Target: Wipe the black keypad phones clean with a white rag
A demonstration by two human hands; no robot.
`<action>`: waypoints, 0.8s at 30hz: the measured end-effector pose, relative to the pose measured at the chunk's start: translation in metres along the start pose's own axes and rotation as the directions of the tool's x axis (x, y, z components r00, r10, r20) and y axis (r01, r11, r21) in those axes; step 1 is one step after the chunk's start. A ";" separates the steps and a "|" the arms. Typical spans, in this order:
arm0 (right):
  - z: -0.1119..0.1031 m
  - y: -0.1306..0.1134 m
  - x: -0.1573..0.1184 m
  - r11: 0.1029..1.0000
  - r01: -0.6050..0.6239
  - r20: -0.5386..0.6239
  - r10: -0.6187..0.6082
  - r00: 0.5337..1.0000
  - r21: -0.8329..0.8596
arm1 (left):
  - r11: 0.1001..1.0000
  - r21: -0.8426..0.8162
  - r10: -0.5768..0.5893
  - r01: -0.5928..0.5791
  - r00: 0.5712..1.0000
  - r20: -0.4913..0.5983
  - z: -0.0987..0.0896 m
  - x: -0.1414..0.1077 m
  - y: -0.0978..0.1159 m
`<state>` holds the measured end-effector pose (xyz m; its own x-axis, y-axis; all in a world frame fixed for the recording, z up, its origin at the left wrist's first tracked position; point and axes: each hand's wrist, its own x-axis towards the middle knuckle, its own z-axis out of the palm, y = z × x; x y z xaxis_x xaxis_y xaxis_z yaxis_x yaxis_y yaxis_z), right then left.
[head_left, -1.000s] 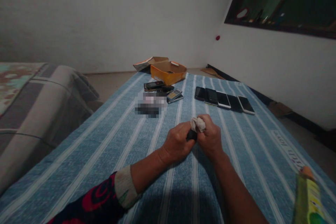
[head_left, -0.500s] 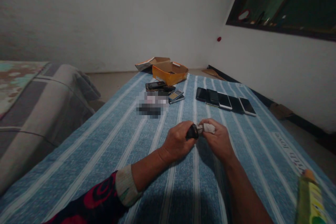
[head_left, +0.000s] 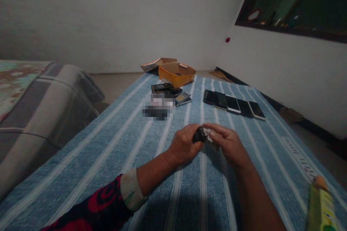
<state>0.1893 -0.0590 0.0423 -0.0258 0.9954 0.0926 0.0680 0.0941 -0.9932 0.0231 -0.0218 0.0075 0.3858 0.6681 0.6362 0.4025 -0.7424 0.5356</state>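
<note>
My left hand (head_left: pixel 185 144) is wrapped round a small black object (head_left: pixel 199 135) that looks like a mobile phone; only one end shows beyond the fingers. Against that end, my right hand (head_left: pixel 229 146) pinches a crumpled white tissue (head_left: pixel 210 137) between thumb and fingers. The two hands meet just above the blue striped cloth (head_left: pixel 187 187). Beyond them and to the left lies a pile of older mobile phones (head_left: pixel 162 86), with a grey keypad phone (head_left: pixel 182 97) at its right side. Farther right, several smartphones (head_left: pixel 233 104) lie in an overlapping row.
An open orange cardboard box (head_left: pixel 176 75) stands at the far end, its lid (head_left: pixel 154 65) behind it. A blurred patch (head_left: pixel 158 106) covers something beside the phone pile. A bottle of yellow-green liquid (head_left: pixel 321 205) is at the near right. Left stands a blanket-covered bed (head_left: pixel 62 94).
My right fingers have shifted over the tissue, turning and bunching it against the black object's end. My left hand has kept its hold in nearly the same place.
</note>
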 end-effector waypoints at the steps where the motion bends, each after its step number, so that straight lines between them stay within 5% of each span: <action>1: 0.001 0.001 0.001 0.999 -0.021 -0.024 0.022 0.999 0.036 | 1.000 0.001 -0.007 0.007 1.000 0.008 0.000 0.000 0.000; 8: -0.007 0.000 0.000 0.991 -0.047 -0.100 0.060 0.993 0.124 | 0.999 0.001 -0.034 0.034 0.999 0.027 -0.002 0.000 0.001; 16: -0.018 -0.010 -0.007 0.991 0.092 0.170 -0.075 0.983 -0.097 | 1.000 0.006 -0.021 0.021 1.000 0.020 0.000 0.000 -0.001; 24: 0.004 -0.012 -0.004 0.900 0.246 0.108 -0.221 0.969 -0.360 | 1.000 0.014 -0.027 0.027 0.999 0.034 0.001 -0.001 0.000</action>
<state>0.1842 -0.0642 0.0530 -0.1482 0.9418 0.3017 0.4142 0.3361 -0.8459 0.0233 -0.0223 0.0065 0.4026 0.6894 0.6022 0.4245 -0.7234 0.5445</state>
